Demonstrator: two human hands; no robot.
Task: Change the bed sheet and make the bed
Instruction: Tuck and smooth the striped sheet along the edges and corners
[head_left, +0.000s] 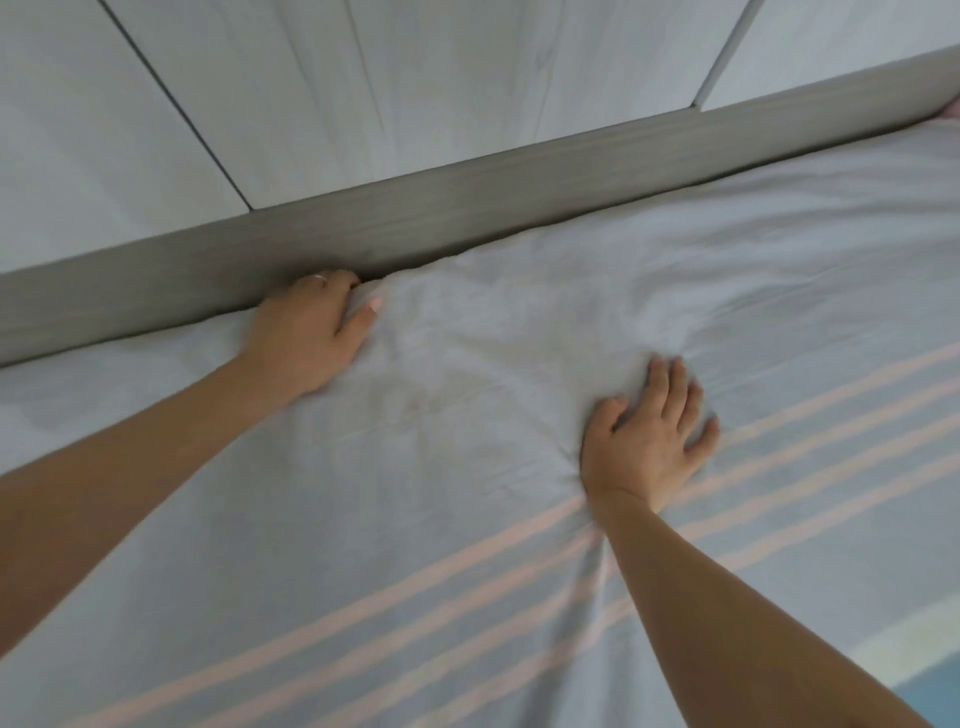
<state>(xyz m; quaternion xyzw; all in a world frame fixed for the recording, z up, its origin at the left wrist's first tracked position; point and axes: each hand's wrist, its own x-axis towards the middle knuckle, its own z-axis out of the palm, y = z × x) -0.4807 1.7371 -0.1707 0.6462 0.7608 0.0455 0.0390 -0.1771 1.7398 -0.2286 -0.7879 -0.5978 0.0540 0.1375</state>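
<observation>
Under both hands lies one bed sheet (493, 338), pale grey, spread flat over the bed and filling everything on the near side of the bed frame. Two hands are in view, both bare, each at the end of a bare forearm.

At the far edge of the sheet, the left hand (306, 338) rests palm down with its fingers curled over into the crack where the fabric meets the one grey wooden rail (467, 208). Its fingertips are hidden in that crack, so whether they pinch the cloth or only push it down cannot be told. A ring (320, 278) shows on one finger.

To the right and nearer, the right hand (647, 441) lies flat on the sheet with fingers spread, gripping nothing, pressing down. Wrinkles fan out between the two hands and bunch at the right wrist.

Pink stripes (415, 597) cross the sheet in two bands. They run from the lower left, under the right wrist and fingers, up toward the right, roughly in line with the rail. The sheet's visible edge follows the same slanted line along the rail.

Beyond the left hand, past the rail, stand white panels (311, 104), three of them separated by two seams.
</observation>
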